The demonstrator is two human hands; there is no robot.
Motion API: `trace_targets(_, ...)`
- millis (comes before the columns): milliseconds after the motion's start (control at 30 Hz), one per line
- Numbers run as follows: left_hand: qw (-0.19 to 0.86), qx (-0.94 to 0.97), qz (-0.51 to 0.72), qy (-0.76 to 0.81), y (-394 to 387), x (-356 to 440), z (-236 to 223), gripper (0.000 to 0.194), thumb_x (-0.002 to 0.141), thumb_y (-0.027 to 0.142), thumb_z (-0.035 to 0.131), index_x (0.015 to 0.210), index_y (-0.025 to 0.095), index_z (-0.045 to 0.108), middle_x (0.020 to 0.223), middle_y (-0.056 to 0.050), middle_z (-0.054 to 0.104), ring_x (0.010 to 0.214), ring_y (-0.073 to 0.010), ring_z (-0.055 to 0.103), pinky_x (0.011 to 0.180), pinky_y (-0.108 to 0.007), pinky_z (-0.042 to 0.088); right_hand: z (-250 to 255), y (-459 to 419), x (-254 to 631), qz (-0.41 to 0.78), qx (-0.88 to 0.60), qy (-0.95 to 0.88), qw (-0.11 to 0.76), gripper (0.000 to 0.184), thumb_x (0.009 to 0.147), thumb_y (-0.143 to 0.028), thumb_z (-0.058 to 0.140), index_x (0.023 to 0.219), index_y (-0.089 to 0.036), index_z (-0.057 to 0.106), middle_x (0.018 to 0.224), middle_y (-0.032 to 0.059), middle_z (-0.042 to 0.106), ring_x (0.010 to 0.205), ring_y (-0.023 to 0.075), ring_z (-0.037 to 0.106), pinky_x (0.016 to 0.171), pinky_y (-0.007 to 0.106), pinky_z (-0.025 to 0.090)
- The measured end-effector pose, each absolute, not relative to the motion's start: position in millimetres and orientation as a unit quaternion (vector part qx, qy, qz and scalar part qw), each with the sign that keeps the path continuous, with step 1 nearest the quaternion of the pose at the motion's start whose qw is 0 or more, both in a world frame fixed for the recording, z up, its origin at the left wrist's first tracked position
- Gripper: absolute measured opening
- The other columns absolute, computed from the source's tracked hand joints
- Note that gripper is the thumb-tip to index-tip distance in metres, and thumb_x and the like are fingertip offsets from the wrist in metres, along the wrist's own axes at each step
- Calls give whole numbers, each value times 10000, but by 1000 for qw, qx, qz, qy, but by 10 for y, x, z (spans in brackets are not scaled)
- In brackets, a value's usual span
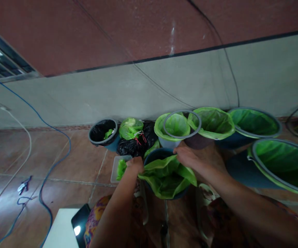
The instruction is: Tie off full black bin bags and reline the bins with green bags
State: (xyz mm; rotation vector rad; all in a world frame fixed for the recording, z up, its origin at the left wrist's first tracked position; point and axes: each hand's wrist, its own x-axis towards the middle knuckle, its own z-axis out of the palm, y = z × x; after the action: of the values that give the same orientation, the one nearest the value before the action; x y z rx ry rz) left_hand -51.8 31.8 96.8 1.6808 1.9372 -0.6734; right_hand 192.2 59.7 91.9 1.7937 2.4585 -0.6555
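Observation:
A dark blue bin (159, 153) stands on the floor between my feet. In its mouth sits a light green bin bag (166, 175), its upper edge loose and partly folded outward. My left hand (136, 165) is closed on the bag's edge at the left of the bin. At the far right rim, my right hand (185, 156) grips the bag too; its fingertips are partly hidden. Left of the bin, a clear plastic tub (115, 169) holds a crumpled green bag (121, 168).
Several bins with green liners, such as a blue one (238, 168), stand to the right. A loose grey ring (200, 121) leans across two bins. Tied bags (130, 128) and a black-lined bin (90, 132) line the wall. A phone (79, 220), keys (23, 186) and a blue cable (45, 182) lie left.

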Motion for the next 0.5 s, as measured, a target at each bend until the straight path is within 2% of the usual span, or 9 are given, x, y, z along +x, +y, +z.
trace_targets(100,241,694,-149,662,289,-367,1036,853,627,407,782,1395,213,465,1413,-156,527,1270,-350,517,1017,-480,445,945,617,1870,-218,572,789,43,330,796,-95,512,1059,-145,706,1059,120,726,1047,238,646,906,277,443)
trace_targets(200,240,750,-52,614,205,-113,1046,878,697,491,719,1458,243,358,1454,-117,486,1306,-311,482,1066,-465,403,985,603,1785,-220,577,785,49,317,817,-134,491,1054,-173,699,1058,107,727,1044,240,652,894,298,451)
trace_targets(267,223,762,-17,608,159,50,1025,867,732,524,687,1464,217,337,1428,-126,510,1290,-306,498,1071,-464,397,1014,595,1724,-220,572,789,42,307,838,-164,474,1048,-184,698,1048,100,730,1043,240,655,895,307,450)
trace_targets(333,213,761,-6,612,142,159,990,773,785,521,642,1425,171,388,1324,-143,593,1216,-300,563,1037,-444,429,1033,594,1673,-220,567,793,32,304,860,-192,465,1056,-188,697,1054,93,731,1052,237,653,909,312,444)
trace_targets(367,212,756,-10,620,146,187,970,657,833,490,596,1378,156,445,1249,-144,638,1163,-290,600,1006,-424,453,1036,596,1656,-220,565,795,26,305,873,-209,462,1069,-188,694,1063,91,730,1055,233,652,916,311,442)
trace_targets(433,209,738,-31,641,171,190,932,400,921,377,474,1242,155,564,1114,-134,695,1067,-260,654,939,-373,491,1022,595,1644,-220,563,797,19,306,892,-245,470,1105,-188,683,1078,88,727,1047,224,655,916,306,444)
trace_targets(500,199,721,-44,662,210,141,901,325,957,268,375,1134,173,630,1060,-119,712,1038,-231,668,906,-328,502,984,586,1663,-216,559,800,18,320,887,-271,507,1152,-184,662,1099,92,718,1042,225,655,910,304,452)
